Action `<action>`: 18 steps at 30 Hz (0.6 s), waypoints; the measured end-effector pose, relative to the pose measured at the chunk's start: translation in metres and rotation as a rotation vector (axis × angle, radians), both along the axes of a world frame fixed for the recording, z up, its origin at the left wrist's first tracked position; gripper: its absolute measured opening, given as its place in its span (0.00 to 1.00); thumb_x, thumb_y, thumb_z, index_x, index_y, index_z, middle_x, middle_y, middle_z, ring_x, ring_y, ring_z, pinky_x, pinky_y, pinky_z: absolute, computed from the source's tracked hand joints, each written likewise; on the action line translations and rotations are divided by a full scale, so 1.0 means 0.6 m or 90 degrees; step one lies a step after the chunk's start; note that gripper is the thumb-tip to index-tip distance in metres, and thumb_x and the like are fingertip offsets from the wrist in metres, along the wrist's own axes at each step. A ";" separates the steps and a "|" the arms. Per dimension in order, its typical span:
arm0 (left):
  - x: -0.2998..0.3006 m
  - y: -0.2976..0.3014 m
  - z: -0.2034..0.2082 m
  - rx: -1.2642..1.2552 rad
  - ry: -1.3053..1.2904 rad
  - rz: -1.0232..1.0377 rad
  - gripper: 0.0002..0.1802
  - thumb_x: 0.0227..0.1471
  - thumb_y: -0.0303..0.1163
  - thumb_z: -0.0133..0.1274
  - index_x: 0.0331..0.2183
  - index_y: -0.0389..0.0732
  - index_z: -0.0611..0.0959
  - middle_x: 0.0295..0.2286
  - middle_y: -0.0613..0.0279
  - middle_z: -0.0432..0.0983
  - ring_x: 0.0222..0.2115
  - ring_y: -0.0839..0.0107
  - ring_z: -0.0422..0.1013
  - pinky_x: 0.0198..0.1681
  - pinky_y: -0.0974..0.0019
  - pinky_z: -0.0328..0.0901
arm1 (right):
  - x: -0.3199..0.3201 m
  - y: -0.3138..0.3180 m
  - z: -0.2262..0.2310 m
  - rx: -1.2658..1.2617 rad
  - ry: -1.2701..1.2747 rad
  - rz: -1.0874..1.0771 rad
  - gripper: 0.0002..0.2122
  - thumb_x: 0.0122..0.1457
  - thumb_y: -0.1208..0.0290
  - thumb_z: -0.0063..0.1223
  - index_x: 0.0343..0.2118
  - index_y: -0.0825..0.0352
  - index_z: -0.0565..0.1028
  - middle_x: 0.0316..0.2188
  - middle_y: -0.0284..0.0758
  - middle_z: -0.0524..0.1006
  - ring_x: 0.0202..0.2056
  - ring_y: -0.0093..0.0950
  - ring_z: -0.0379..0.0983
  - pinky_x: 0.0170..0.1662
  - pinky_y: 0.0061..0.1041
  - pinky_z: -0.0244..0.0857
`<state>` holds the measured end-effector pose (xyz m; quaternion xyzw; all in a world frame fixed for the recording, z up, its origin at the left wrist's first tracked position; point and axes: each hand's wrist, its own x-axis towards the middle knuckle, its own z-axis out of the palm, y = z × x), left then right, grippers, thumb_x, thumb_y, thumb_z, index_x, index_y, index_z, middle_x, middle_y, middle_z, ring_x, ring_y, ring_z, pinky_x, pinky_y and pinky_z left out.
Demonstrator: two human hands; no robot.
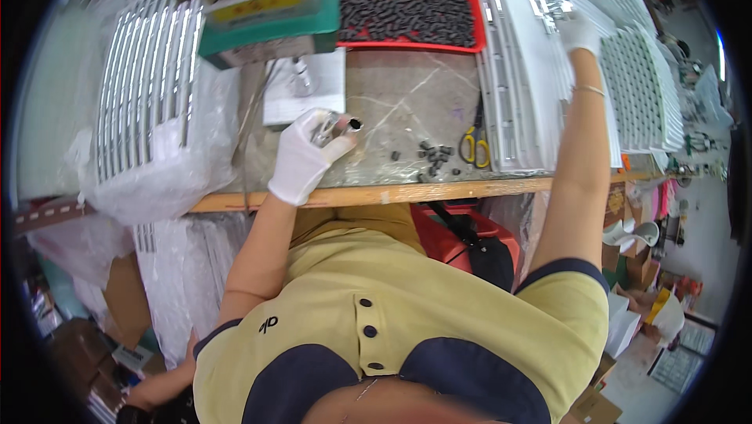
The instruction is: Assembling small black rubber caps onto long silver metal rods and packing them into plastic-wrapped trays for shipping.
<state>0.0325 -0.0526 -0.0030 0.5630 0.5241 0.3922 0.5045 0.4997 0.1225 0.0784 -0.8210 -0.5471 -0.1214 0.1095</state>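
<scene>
My left hand (pixel 301 156), in a white glove with bare fingertips, is closed on a short shiny metal tube (pixel 355 124) whose dark round end faces up and right. It hovers just above the near edge of the workbench (pixel 407 99). Stretched out to the far right, my right hand (pixel 579 34), also gloved, is at a heap of small shiny metal pieces (pixel 551 3) lying on white sheeting. Its fingers are too blurred to make out. Several small black plugs (pixel 435 158) lie loose on the bench between my arms.
A red tray (pixel 407 46) full of black plugs stands at the back. Left of it is a green-based machine (pixel 270 36) with a white block (pixel 304 99) before it. Yellow-handled scissors (pixel 474 148) lie right of the loose plugs. Wrapped metal tubes (pixel 149 79) are stacked at left.
</scene>
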 end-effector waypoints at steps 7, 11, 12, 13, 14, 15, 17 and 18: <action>0.010 -0.018 -0.017 0.009 -0.237 0.045 0.10 0.39 0.22 0.62 0.29 0.36 0.80 0.23 0.72 0.72 0.23 0.86 0.63 0.25 0.79 0.60 | -0.391 -0.285 0.058 0.054 0.652 0.386 0.08 0.52 0.70 0.55 0.34 0.67 0.76 0.25 0.29 0.77 0.21 0.12 0.64 0.24 0.12 0.57; -0.005 -0.031 -0.004 0.072 -0.062 0.011 0.09 0.37 0.27 0.64 0.26 0.38 0.81 0.19 0.73 0.69 0.20 0.85 0.60 0.22 0.77 0.57 | -0.488 -0.333 -0.015 0.017 0.813 0.414 0.09 0.46 0.79 0.59 0.33 0.68 0.75 0.28 0.30 0.77 0.27 0.16 0.70 0.31 0.15 0.65; -0.010 -0.036 0.002 0.074 -0.060 0.020 0.09 0.37 0.27 0.64 0.26 0.38 0.81 0.19 0.73 0.69 0.20 0.85 0.60 0.22 0.77 0.57 | -0.499 -0.332 -0.029 0.001 0.832 0.398 0.10 0.45 0.80 0.59 0.33 0.68 0.75 0.27 0.30 0.76 0.27 0.16 0.70 0.31 0.16 0.65; -0.014 -0.041 0.011 0.101 -0.034 0.019 0.10 0.37 0.28 0.65 0.25 0.38 0.81 0.18 0.73 0.68 0.20 0.84 0.59 0.22 0.76 0.57 | -0.507 -0.332 -0.035 -0.016 0.849 0.382 0.11 0.44 0.80 0.60 0.33 0.68 0.75 0.26 0.30 0.76 0.26 0.17 0.70 0.31 0.16 0.65; -0.020 -0.046 0.017 0.128 -0.006 0.018 0.11 0.36 0.29 0.66 0.25 0.38 0.81 0.17 0.73 0.67 0.19 0.84 0.58 0.22 0.76 0.56 | -0.512 -0.332 -0.034 -0.024 0.850 0.393 0.11 0.44 0.80 0.60 0.33 0.68 0.75 0.26 0.30 0.76 0.26 0.17 0.70 0.31 0.16 0.65; -0.029 -0.052 0.009 0.088 0.013 0.028 0.12 0.36 0.30 0.66 0.25 0.38 0.81 0.17 0.73 0.66 0.19 0.84 0.58 0.22 0.75 0.56 | -0.516 -0.335 -0.029 -0.034 0.738 0.432 0.11 0.44 0.80 0.59 0.32 0.68 0.75 0.25 0.31 0.76 0.26 0.17 0.70 0.31 0.17 0.65; -0.035 -0.061 0.006 0.087 0.000 0.059 0.12 0.35 0.30 0.67 0.25 0.38 0.81 0.17 0.72 0.67 0.19 0.83 0.59 0.22 0.75 0.57 | -0.526 -0.335 -0.029 -0.007 0.653 0.531 0.10 0.44 0.80 0.59 0.32 0.67 0.75 0.23 0.34 0.75 0.25 0.19 0.70 0.31 0.17 0.65; -0.037 -0.067 0.002 0.088 -0.015 0.076 0.12 0.35 0.31 0.67 0.24 0.38 0.81 0.18 0.71 0.67 0.19 0.83 0.59 0.22 0.75 0.57 | -0.533 -0.334 -0.028 -0.023 0.662 0.553 0.10 0.44 0.80 0.59 0.32 0.67 0.75 0.23 0.34 0.75 0.25 0.19 0.70 0.31 0.17 0.65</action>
